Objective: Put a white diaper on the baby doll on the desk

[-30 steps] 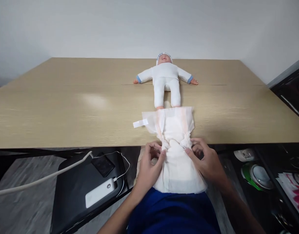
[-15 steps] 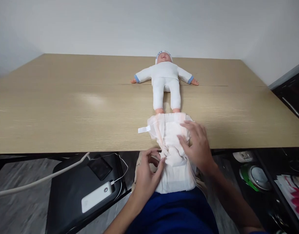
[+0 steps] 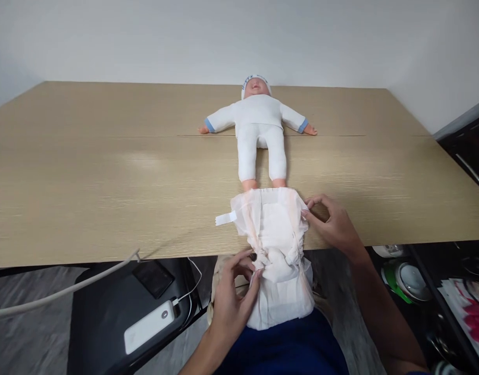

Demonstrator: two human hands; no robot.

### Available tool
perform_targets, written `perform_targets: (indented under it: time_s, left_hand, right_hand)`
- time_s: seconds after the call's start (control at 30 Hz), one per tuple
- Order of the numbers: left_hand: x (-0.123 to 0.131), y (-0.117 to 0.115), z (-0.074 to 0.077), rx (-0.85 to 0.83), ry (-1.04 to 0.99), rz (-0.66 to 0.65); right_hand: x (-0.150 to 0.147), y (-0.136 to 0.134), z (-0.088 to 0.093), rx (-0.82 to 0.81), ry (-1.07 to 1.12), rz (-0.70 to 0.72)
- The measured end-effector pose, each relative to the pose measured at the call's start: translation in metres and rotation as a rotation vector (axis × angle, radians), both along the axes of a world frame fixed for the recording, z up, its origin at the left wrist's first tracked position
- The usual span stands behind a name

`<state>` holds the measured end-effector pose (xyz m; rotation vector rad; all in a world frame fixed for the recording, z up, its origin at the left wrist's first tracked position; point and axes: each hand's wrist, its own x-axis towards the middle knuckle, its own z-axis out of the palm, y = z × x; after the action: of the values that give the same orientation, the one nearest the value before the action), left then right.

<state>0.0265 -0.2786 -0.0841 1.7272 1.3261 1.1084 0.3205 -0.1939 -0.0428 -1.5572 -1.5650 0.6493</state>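
A white diaper (image 3: 276, 245) lies unfolded over the near edge of the wooden table (image 3: 106, 177), its lower half hanging over my lap. My left hand (image 3: 233, 297) pinches the diaper's left side at the table edge. My right hand (image 3: 333, 224) pinches the diaper's right flap on the tabletop. A white tape tab (image 3: 225, 217) sticks out on the diaper's left. Beyond the diaper a baby doll (image 3: 258, 130) in a white suit and cap lies on its back, arms spread, feet nearly touching the diaper's far edge.
Below the table's left side stands a black chair (image 3: 106, 312) with a white power bank (image 3: 149, 325), a dark phone (image 3: 153, 278) and a white cable (image 3: 59, 291). To the right, dark shelves (image 3: 458, 291) hold bowls and papers. A white wall backs the table.
My right hand has moved from the diaper's crumpled middle out to its right flap. The diaper's far half now lies more spread. The view has shifted slightly closer to the table.
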Motion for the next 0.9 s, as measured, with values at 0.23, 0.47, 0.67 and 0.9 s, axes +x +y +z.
perform_targets:
  time_s: [0.23,0.47,0.67,0.9]
  left_hand:
    - [0.001,-0.006,0.001,-0.029,-0.092,0.031]
    - [0.003,-0.007,0.007,-0.139,-0.156,0.070]
    - [0.004,-0.013,0.002,-0.176,-0.198,0.079]
    - [0.006,-0.015,0.001,-0.185,-0.192,0.090]
  right_hand:
    - [0.019,0.003,0.003,-0.127,0.244,-0.072]
    - [0.024,0.008,0.005,-0.301,0.428,0.034]
    - [0.038,0.012,0.008,-0.220,0.128,-0.097]
    - [0.045,0.009,0.008,-0.172,-0.019,-0.148]
